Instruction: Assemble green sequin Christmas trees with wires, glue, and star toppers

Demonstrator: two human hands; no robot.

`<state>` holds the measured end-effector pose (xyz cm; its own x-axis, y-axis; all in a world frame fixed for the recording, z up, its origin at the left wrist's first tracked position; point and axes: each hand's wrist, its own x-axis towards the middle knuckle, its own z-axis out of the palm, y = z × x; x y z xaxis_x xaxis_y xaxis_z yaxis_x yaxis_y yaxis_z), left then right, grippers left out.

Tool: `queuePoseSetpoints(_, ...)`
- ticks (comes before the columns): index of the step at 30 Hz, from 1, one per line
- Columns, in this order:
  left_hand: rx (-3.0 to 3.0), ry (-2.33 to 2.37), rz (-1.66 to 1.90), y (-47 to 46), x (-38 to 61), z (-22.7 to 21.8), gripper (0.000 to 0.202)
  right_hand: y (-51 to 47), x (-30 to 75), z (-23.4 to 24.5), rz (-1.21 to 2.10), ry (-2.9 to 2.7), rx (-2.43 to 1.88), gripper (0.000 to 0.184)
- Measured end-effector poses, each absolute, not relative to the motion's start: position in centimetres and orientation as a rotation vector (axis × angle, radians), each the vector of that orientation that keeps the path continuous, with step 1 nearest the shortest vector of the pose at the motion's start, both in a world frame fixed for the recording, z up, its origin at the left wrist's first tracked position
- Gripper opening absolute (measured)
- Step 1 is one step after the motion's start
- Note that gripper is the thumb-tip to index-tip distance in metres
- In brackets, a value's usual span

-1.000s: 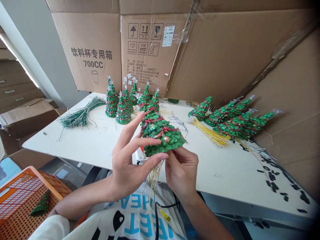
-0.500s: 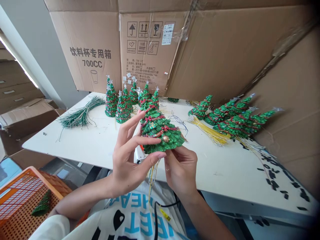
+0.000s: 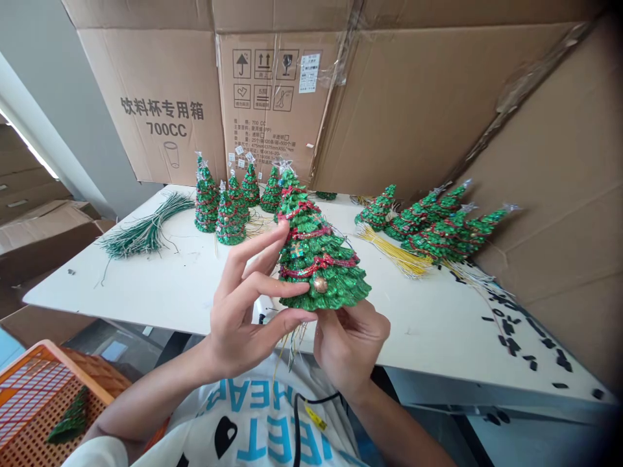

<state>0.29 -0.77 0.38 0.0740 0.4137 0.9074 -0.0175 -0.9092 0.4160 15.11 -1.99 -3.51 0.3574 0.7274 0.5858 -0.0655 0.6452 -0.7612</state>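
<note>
A small green glittery Christmas tree figurine, with red garlands, a gold ball and a clear star on top, is held up over the table's front edge. My left hand grips its left side, fingers along the branches and thumb under the base. Beneath the base, my right hand is closed, its fingertips hidden by the tree. Thin yellow and white wires hang from the underside between my hands. Behind my left hand, a white object lies partly covered on the table.
Several finished-looking trees stand at the back left; others lie at the right. Green wires and yellow wires lie bundled on the white table. Black scraps are scattered right. Cardboard walls the back. An orange basket stands lower left.
The held tree has tipped more upright, and its star top now shows. Both hands keep their hold. The whole view has shifted slightly, with the background moving left.
</note>
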Motion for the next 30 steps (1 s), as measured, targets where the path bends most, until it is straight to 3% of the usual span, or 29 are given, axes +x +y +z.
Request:
queuePoseSetpoints(7,1.905,0.621,1.827,-3.1,0.5,1.2,0.029,-2.9,15.2,-1.7,0.180,-1.219,-0.852,0.027)
queuePoseSetpoints(16,1.781,0.624,1.797,-3.9,1.0,1.0,0.029,-2.8,15.4,-1.0,0.053,-1.244,-0.898,0.059)
queuePoseSetpoints(26,1.749,0.576,1.879,-3.2,1.5,0.2,0.030,-2.1,16.0,-1.9,0.136,-1.271,-0.868,0.036)
queuePoseSetpoints(30,1.868,0.577,1.936,-3.0,1.6,-0.1,0.033,-2.0,16.3,-3.3,0.320,-1.221,-0.898,0.024)
